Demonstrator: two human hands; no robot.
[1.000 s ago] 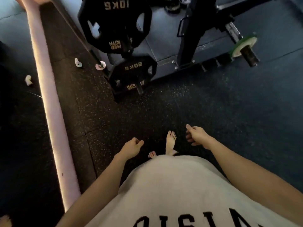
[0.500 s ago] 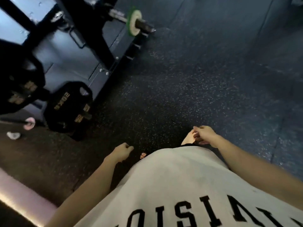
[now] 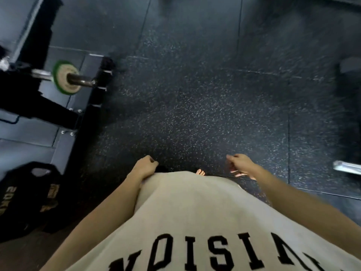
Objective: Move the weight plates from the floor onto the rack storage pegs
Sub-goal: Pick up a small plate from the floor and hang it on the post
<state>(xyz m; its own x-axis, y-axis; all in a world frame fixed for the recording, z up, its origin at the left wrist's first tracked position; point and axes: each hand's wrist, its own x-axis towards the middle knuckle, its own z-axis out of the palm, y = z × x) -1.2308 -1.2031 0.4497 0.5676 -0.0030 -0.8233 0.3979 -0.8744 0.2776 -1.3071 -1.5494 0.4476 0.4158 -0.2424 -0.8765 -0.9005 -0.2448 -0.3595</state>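
Note:
A black 20 kg weight plate (image 3: 29,196) with gold lettering hangs at the lower left, on the rack side. Above it the black rack frame (image 3: 45,112) stands at the left edge. A small green plate (image 3: 65,77) sits on a steel barbell sleeve (image 3: 82,80) that sticks out to the right. My left hand (image 3: 144,167) is loosely curled at my waist and holds nothing. My right hand (image 3: 241,165) hangs in front of me with its fingers bent and apart, also holding nothing. Both hands are well away from the plates.
Dark speckled rubber floor (image 3: 205,106) fills the middle of the view. A dark blurred object (image 3: 349,106) stands at the right edge, with a pale metal piece (image 3: 345,167) below it. My bare toes (image 3: 200,172) show above the hem of my beige shirt (image 3: 185,222).
The view has swung right: the rack and plates have slid to the left edge and more floor shows. Both hands stay low in front of me, holding nothing.

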